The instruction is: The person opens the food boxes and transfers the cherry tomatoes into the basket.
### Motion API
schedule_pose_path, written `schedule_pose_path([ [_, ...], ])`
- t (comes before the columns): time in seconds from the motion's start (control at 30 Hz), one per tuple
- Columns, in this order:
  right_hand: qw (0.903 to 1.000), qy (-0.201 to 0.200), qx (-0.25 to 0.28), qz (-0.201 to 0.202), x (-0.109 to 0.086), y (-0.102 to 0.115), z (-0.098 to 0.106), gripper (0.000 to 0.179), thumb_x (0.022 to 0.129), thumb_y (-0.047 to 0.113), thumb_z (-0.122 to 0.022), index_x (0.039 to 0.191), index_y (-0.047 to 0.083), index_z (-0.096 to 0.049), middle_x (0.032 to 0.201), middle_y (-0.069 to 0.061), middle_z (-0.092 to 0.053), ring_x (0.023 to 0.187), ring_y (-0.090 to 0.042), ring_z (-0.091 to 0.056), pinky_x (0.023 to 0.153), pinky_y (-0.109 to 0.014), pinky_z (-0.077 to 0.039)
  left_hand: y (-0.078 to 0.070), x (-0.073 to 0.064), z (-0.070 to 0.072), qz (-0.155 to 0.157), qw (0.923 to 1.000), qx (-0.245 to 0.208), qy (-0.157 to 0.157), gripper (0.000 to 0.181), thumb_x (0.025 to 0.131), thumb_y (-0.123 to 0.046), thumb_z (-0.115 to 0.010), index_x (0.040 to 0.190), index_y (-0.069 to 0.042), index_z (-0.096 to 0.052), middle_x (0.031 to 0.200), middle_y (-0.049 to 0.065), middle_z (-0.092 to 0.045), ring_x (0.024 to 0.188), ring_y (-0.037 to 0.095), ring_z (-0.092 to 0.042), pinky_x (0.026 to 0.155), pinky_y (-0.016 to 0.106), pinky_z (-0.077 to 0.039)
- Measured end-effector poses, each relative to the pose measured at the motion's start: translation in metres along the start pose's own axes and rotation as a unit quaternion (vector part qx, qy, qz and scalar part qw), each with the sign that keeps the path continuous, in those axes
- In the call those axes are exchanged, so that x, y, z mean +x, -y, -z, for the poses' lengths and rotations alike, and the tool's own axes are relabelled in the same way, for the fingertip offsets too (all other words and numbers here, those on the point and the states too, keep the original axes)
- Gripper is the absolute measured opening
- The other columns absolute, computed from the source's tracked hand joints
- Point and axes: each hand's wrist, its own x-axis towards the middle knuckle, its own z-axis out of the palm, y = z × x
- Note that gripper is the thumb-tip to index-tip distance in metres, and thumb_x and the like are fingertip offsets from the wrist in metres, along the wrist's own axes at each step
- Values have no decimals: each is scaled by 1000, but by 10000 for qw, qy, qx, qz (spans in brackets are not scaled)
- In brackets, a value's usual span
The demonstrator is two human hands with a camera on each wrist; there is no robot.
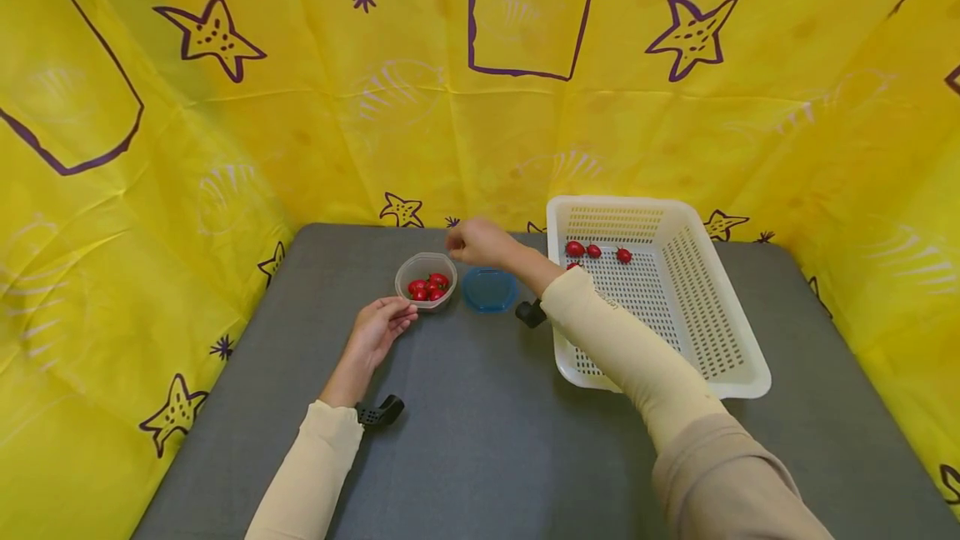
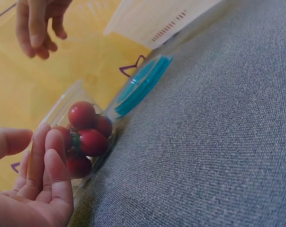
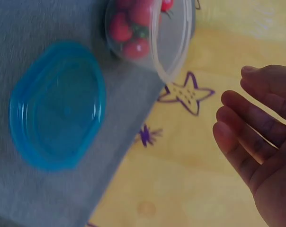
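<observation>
A clear plastic container (image 1: 405,279) with several small red tomatoes (image 2: 93,142) in it stands on the table. My left hand (image 1: 381,327) is at its near-left rim, fingers loosely bent; in the left wrist view the thumb (image 2: 10,142) is apart from the fingers. Whether the fingertips touch the container is hard to tell. Above and just right of the container hovers my right hand (image 1: 480,242), its fingers (image 3: 247,113) relaxed and nothing between them. A blue lid (image 3: 62,106) lies flat on the table, right of the container and below the right hand.
A white slotted basket (image 1: 738,348) stands to the right, partly behind my right forearm, with several red tomatoes (image 1: 624,255) near its far left corner. The grey table (image 1: 465,440) ends at a yellow patterned cloth (image 1: 420,132) behind and at the sides.
</observation>
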Motion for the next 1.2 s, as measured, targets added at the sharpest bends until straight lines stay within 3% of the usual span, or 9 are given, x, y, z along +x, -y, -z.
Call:
schedule_pose_path([
  [0.33,9989,415,170,-169,20,20,-35,23,93,15,-63,111,4,-71,106,-9,-72,94,-22,-66,87,-34,-54,0,2,1,-108,9999,-92,74,6,100,-9,-50,96,-10,-55,74,-6,-70,71,7,-68,72,18,-54],
  [0.63,9982,541,168,-204,27,30,-61,16,93,13,-63,103,5,-72,92,-6,-70,79,-18,-59,73,-27,-50,0,1,1,-110,9998,-76,132,5,101,-8,-49,98,-9,-53,74,-7,-70,70,6,-68,71,18,-53],
  [0.93,9986,528,48,-66,29,32,-72,20,89,6,-60,104,7,-73,99,-5,-72,87,-19,-62,83,-29,-53,1,1,0,-117,9997,-142,160,9,101,-8,-49,94,-10,-55,73,-6,-70,70,7,-68,69,18,-53],
  [1.2,9970,728,-279,31,32,31,-77,23,89,9,-62,109,14,-73,104,-2,-70,92,-18,-60,88,-30,-51,1,1,0,-99,9998,-106,124,10,101,-9,-50,93,-11,-56,74,-6,-70,70,7,-68,71,19,-54],
])
